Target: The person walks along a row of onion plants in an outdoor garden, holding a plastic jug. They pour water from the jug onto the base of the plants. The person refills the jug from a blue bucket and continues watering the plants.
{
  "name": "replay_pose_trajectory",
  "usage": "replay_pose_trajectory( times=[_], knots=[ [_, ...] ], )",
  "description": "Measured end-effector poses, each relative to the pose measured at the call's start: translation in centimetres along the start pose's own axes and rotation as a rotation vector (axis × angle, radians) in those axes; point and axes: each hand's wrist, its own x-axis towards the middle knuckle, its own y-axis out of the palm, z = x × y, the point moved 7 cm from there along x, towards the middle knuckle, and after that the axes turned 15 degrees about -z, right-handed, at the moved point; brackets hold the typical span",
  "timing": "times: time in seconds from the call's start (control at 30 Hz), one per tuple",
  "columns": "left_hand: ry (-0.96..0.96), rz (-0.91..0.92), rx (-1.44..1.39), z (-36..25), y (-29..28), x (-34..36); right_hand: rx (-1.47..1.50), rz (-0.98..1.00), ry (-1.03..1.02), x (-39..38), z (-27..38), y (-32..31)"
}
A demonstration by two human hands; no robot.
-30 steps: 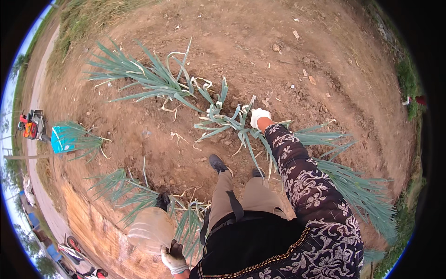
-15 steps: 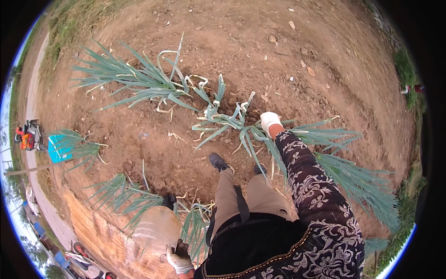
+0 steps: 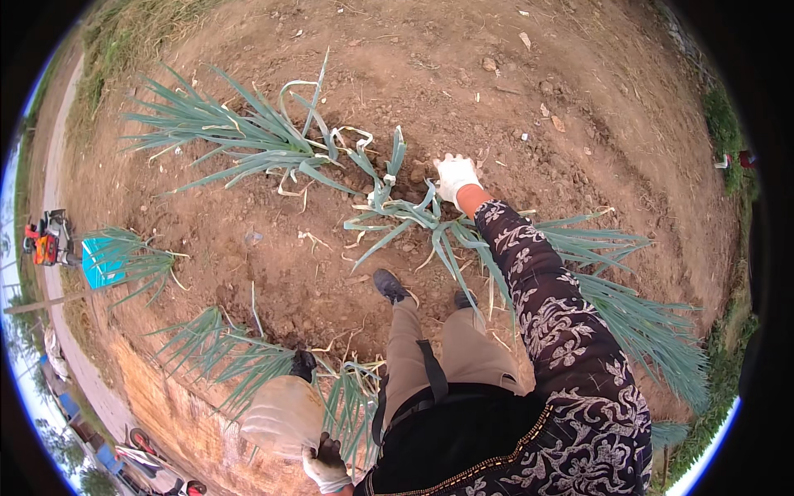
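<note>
My right hand (image 3: 456, 177), in a white glove, reaches over the middle of a row of green onions (image 3: 413, 213). Its fingers look parted, with bare soil beyond them and bent leaves just under the wrist. At the lower edge is my left hand (image 3: 327, 469), in a white glove with dark-coated fingers. Those fingers curl beside a pale, rounded beige shape (image 3: 283, 416) whose kind I cannot make out. Whatever they hold, if anything, is hidden. More green onions (image 3: 240, 136) spread at the far left, and a long bundle (image 3: 641, 322) fans out under my right forearm.
My shoes (image 3: 390, 286) stand on brown soil between leaf clumps. Onion leaves (image 3: 219, 351) lie near left, by a dark shoe-like shape (image 3: 303, 364). A blue box (image 3: 104, 263) stands at left, with a red and orange vehicle (image 3: 51, 240) behind it near the road.
My right hand has moved left and farther away along the row, and its fingers have loosened from a closed fist. My left hand has barely shifted.
</note>
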Motion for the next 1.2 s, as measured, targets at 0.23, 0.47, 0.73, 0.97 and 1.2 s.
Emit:
replay_pose_trajectory(
  times=[0.23,0.47,0.73,0.97,1.2],
  knots=[
    [0.034,-0.076,0.010,0.3,-1.2,-0.1,-0.176,0.073,0.038,-1.1,1.9,6.1],
    [-0.032,-0.171,0.011,0.3,-0.4,0.0,-0.105,-0.064,-0.003,-3.4,-0.1,10.6],
    [-0.021,0.074,0.004,-0.1,1.2,0.0,0.264,-0.195,0.333,-7.4,-3.1,9.8],
    [0.041,-0.090,0.011,-0.4,3.3,-2.2,0.647,-0.432,0.782,-7.0,-9.2,7.4],
    [-0.034,0.064,-0.061,0.9,3.9,-1.2,0.274,-0.246,0.641,-4.9,-9.2,3.6]
  ],
)
